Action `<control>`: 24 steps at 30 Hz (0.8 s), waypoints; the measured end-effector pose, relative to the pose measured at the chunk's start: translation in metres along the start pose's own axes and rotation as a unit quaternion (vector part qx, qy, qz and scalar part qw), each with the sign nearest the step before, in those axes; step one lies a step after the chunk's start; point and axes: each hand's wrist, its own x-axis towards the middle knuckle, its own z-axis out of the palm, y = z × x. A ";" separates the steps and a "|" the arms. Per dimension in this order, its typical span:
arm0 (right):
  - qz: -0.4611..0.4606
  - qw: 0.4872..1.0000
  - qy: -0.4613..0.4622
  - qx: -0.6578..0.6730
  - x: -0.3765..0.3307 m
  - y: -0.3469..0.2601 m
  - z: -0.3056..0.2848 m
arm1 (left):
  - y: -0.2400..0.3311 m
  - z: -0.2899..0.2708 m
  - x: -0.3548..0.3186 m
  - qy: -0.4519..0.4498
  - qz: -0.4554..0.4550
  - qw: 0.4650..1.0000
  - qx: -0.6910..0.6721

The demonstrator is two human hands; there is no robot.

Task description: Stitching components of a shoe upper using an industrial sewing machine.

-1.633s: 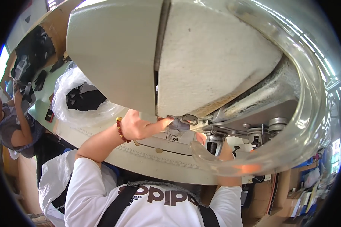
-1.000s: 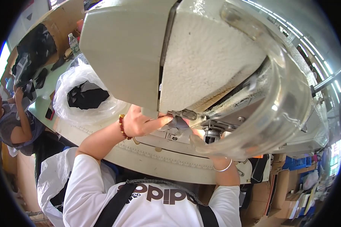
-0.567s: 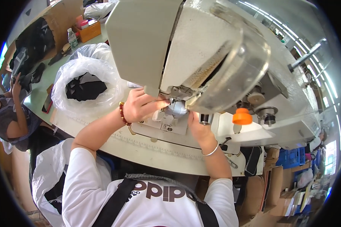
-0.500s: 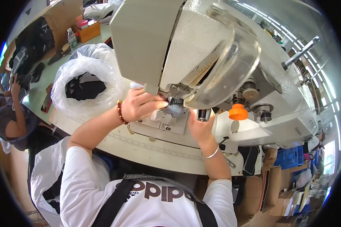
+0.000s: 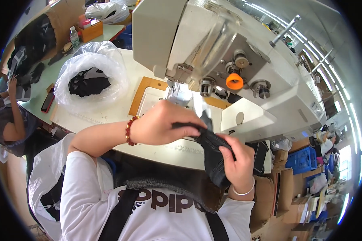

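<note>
Between my two hands is a dark grey piece of fabric (image 5: 214, 160) with zigzag stitching along it, held in front of the sewing machine (image 5: 225, 52). My left hand (image 5: 165, 123) pinches its upper left edge between thumb and fingers. My right hand (image 5: 238, 158) grips the right side, thumb on top, and the lower part hangs down below the hands. Behind the fabric, the machine's needle area (image 5: 177, 94) is lit and partly hidden by my left hand. An orange knob (image 5: 234, 81) sits on the machine head, above my right hand.
A clear plastic bag (image 5: 108, 60) of black fabric pieces stands left on the white machine table (image 5: 84, 122). Further left, another person's arm (image 5: 14, 108) reaches over a green table (image 5: 38, 94) with a phone (image 5: 48, 100). Cardboard boxes (image 5: 265, 193) and a blue crate (image 5: 302, 160) are at right.
Both hands have come back from the needle area toward my body, now holding the dark fabric between them. The view has shifted slightly, and the machine bed shows more.
</note>
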 end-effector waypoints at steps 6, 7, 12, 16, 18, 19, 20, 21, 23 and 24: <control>0.127 0.977 -0.092 0.143 -0.001 0.014 -0.021 | -0.005 0.016 0.015 -0.018 -0.171 0.978 -0.113; 0.155 0.970 -0.102 0.157 -0.003 0.018 -0.019 | -0.008 0.019 0.016 -0.020 -0.195 0.970 -0.141; 0.133 0.974 -0.092 0.160 -0.019 0.036 -0.020 | -0.010 0.029 0.021 -0.019 -0.290 0.918 -0.269; 0.181 0.965 -0.135 0.130 -0.030 0.039 -0.034 | 0.000 0.032 0.028 -0.023 -0.317 0.915 -0.249; 0.193 0.957 -0.130 0.174 -0.037 0.036 -0.046 | 0.007 0.038 0.029 -0.029 -0.234 0.935 -0.266; 0.257 0.942 -0.129 0.176 -0.041 0.034 -0.053 | 0.010 0.043 0.029 -0.036 -0.189 0.940 -0.282; 0.228 0.946 -0.102 0.207 -0.049 0.030 -0.066 | 0.013 0.045 0.028 -0.037 -0.162 0.942 -0.291; 0.197 0.957 -0.068 0.200 -0.057 0.027 -0.078 | 0.016 0.047 0.028 -0.044 -0.130 0.941 -0.308; 0.273 0.930 -0.065 0.238 -0.078 0.021 -0.118 | 0.020 0.048 0.029 -0.046 -0.097 0.961 -0.254; 0.305 0.927 -0.048 0.214 -0.090 0.018 -0.137 | 0.022 0.050 0.027 -0.053 -0.097 0.964 -0.243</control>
